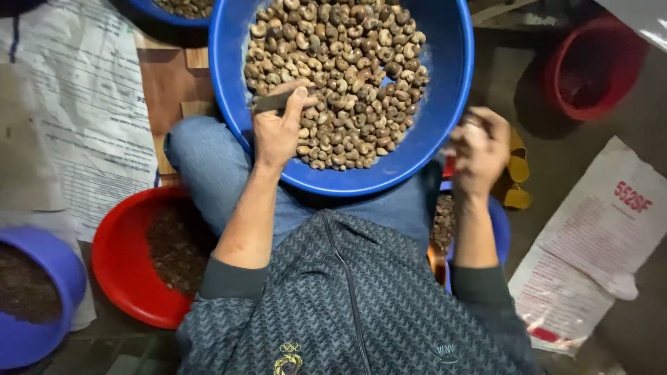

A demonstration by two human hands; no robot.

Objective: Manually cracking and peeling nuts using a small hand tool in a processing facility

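Left hand [278, 132]: I see it over the near-left part of the big blue basin [445, 104], fingers curled and pressed around a dark tool handle [272, 103] — thumb on top.
Right hand [479, 149]: raised just off the basin's right rim, fingers bunched together; blurred, so I cannot tell what they pinch, if anything.
Nuts [340, 76]: one heap of brown shelled nuts, too many to count, filling the basin's middle; the left hand's fingertips touch the heap.
Basin position: resting on the person's lap, on blue-jeaned knees.
Red bowls: I count two — one [132, 257] at the left knee holding dark scraps, one [590, 66] far right.
Blue/purple bowls: three more — one lower left [42, 298] with dark scraps, one under the right forearm [499, 229], one rim at top left [156, 10].
Printed sacks: two, left [76, 104] and right [597, 243] on the floor.
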